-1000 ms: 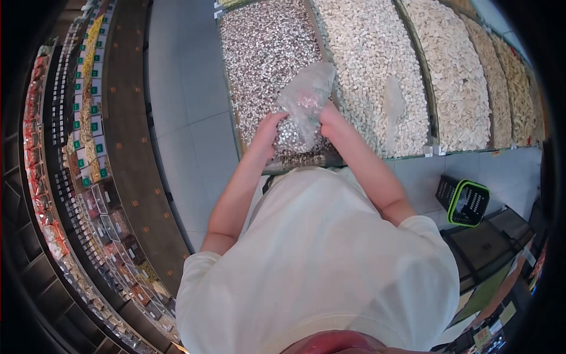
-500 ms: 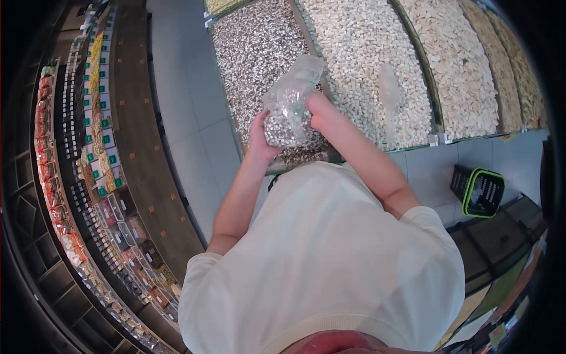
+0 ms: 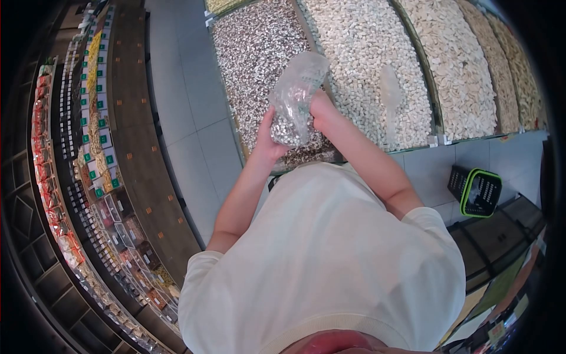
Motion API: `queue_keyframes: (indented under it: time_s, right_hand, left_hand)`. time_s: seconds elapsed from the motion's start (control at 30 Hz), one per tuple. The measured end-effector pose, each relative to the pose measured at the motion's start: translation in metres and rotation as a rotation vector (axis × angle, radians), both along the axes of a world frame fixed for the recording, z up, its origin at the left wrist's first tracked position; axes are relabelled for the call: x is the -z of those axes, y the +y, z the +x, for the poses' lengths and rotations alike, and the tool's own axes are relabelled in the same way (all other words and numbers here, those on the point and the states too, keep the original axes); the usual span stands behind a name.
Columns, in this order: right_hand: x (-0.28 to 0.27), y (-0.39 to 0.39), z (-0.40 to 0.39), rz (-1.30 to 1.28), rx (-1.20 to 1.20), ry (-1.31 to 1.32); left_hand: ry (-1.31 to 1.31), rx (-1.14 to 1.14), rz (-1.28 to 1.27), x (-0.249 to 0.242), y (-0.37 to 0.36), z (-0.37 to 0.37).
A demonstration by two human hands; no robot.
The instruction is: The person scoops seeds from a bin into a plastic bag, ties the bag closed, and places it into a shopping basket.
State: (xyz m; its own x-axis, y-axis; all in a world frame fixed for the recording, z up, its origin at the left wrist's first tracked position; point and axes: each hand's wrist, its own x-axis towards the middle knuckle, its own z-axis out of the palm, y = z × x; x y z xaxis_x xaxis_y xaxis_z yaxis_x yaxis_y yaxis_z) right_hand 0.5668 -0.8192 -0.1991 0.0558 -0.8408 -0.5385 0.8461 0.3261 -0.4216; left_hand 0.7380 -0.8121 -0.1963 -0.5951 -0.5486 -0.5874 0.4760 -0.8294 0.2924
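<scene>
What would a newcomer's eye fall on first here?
Probably the clear plastic bag at upper centre, between the left hand and right hand, above dark-and-white pieces. Next, the broad spread of paler pieces to its right. Lower down, at right, sits a green-rimmed black basket.

Both arms (image 3: 371,159) reach forward, forearms angled inward. Left hand (image 3: 269,140) cupped, fingers curved, partly hidden. Right hand (image 3: 322,111) slightly farther forward, curled, fingertips hidden.

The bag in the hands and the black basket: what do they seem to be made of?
Bag: glossy, clear film, probably plastic; wrinkles shine and contents show through. Basket: likely moulded plastic, given its regular slots; black, green-rimmed, finish unclear.
</scene>
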Motion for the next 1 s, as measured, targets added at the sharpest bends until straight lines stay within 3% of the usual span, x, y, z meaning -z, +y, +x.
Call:
queue_keyframes:
  time_s: [0.2, 0.33, 0.4, 0.43, 0.5, 0.63, 0.7, 0.73, 0.8, 1.0]
  right_hand:
    - [-0.013, 0.004, 0.009, -0.093, -0.093, 0.381]
    - [0.010, 0.001, 0.015, -0.095, -0.120, 0.489]
    - [0.038, -0.001, 0.016, -0.344, -0.202, 0.932]
    - [0.039, -0.001, 0.015, -0.344, -0.202, 0.932]
    - [0.029, -0.001, 0.009, -0.148, -0.257, 0.640]
    - [-0.009, -0.001, 0.002, -0.093, -0.259, 0.666]
    - [-0.015, -0.002, 0.001, 0.076, -0.166, 0.208]
    - [-0.009, -0.004, 0.001, 0.076, -0.165, 0.208]
    - [0.013, -0.008, 0.001, 0.140, -0.055, -0.289]
    - [0.037, 0.003, 0.011, 0.000, -0.075, -0.444]
  left_hand:
    - [-0.036, 0.040, 0.019, 0.015, -0.002, 0.014]
    - [-0.126, 0.008, 0.044, 0.016, 0.000, 0.016]
    - [-0.110, 0.013, 0.061, 0.019, -0.002, 0.021]
    - [-0.093, 0.019, 0.078, 0.021, -0.002, 0.023]
    - [-0.069, 0.031, 0.075, 0.022, -0.004, 0.026]
    - [-0.045, 0.006, 0.062, 0.009, -0.004, 0.021]
    - [-0.027, -0.008, 0.064, 0.003, -0.003, 0.017]
    - [-0.009, -0.023, 0.067, 0.002, -0.004, 0.017]
    - [0.007, -0.047, 0.082, 0.009, -0.004, 0.020]
    - [0.071, -0.071, 0.072, 0.015, -0.005, 0.021]
